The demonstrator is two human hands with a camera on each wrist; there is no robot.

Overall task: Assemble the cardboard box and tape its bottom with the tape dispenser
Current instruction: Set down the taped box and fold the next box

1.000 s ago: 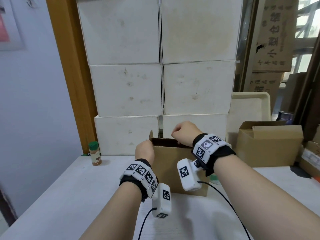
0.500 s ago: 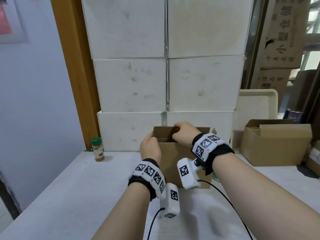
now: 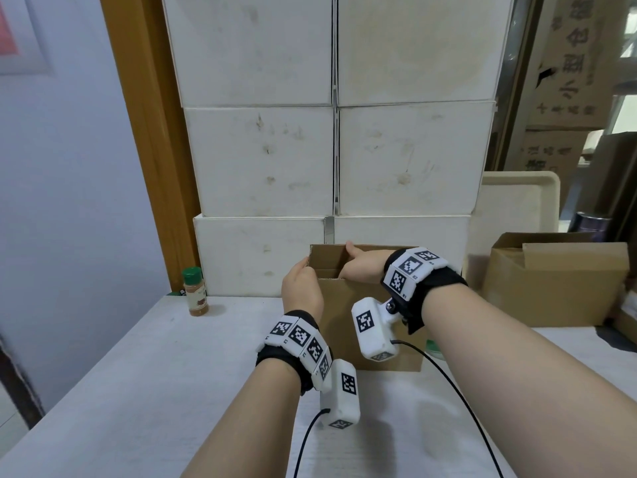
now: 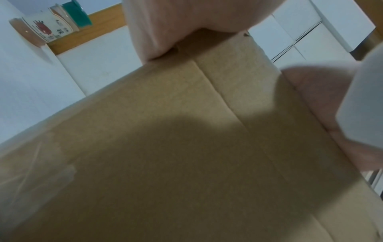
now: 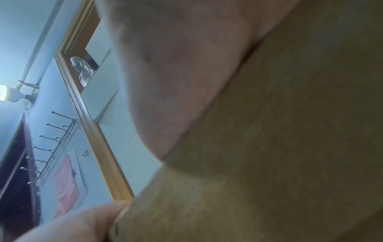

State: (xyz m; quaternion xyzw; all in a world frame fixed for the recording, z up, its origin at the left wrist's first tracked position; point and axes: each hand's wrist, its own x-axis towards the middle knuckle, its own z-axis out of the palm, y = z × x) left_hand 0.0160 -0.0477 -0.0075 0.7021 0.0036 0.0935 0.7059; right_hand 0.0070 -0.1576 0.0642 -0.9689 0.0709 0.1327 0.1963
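A brown cardboard box (image 3: 344, 326) stands upright on the white table (image 3: 172, 391), its top open. My left hand (image 3: 301, 288) grips the top edge at the near left corner; in the left wrist view its thumb (image 4: 155, 32) curls over the edge of the box (image 4: 186, 147). My right hand (image 3: 362, 267) reaches across the opening and holds the far wall near its left corner. The right wrist view shows the palm (image 5: 176, 65) lying against the cardboard (image 5: 290, 147). A small green object (image 3: 432, 348) shows behind the box's lower right; I cannot tell what it is.
Stacked white boxes (image 3: 327, 167) form a wall just behind the box. A green-capped spice bottle (image 3: 195, 292) stands at the back left. A second open cardboard box (image 3: 551, 284) sits at the back right, with a cream tray (image 3: 517, 201) leaning behind it.
The right hand has slid from the near edge across the opening to the far wall. The box mouth has spread wider. The left hand stays at the near left corner.
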